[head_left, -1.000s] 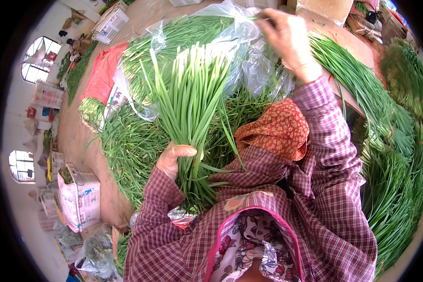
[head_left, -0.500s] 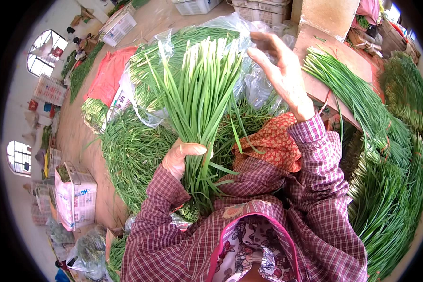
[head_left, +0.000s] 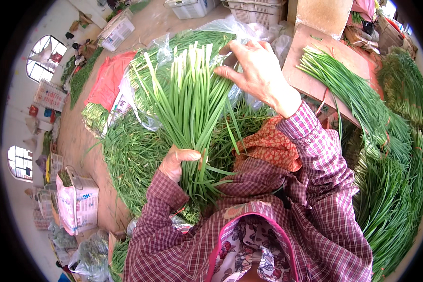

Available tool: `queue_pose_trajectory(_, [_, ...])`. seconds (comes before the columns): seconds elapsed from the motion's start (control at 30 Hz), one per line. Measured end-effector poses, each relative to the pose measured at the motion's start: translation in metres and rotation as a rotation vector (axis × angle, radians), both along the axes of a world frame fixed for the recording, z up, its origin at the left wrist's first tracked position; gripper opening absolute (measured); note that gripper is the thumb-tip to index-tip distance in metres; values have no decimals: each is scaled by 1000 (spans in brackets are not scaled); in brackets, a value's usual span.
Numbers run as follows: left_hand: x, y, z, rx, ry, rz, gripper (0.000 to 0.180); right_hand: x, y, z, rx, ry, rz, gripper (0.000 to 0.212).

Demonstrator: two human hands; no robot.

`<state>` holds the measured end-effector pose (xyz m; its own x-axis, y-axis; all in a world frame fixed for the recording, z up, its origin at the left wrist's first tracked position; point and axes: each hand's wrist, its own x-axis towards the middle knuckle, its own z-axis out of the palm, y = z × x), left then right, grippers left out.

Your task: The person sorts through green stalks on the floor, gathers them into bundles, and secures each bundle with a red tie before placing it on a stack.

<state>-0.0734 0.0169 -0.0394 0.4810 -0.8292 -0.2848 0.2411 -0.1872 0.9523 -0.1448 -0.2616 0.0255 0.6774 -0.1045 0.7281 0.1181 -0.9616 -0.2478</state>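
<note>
A bunch of garlic chives stands upright in front of me, its pale stem ends at the top and green leaves hanging below. My left hand is closed around its lower part, the thumb lying across the front. At the upper right edge of the bunch is my right hand, thumb and fingers apart and curved beside the pale ends. Whether its fingertips touch any stems is hard to make out. Beneath the bunch spreads a large heap of loose chives, partly on clear plastic sheeting.
On my right, a board bears bundled chives, with more bundles stacked beside it. A red plastic bag lies at the heap's left. Crates stand at the back, and a pink-lined crate stands on the left floor.
My right hand has moved left and slightly down, closer to the pale stem ends. The bunch has shifted a little left and down in my left hand, its stems fanned somewhat differently.
</note>
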Motion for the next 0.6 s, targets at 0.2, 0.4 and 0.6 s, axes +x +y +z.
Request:
queue_pose_trajectory(0.2, [-8,2,9,7,5,69,48,6,6,9,-163,97,-70,36])
queue_pose_trajectory(0.4, [-1,1,5,-177,163,-144,45,9,12,7,-97,69,55,18])
queue_pose_trajectory(0.6, [-1,9,3,-206,127,-104,42,11,-43,22,-189,-154,-272,15])
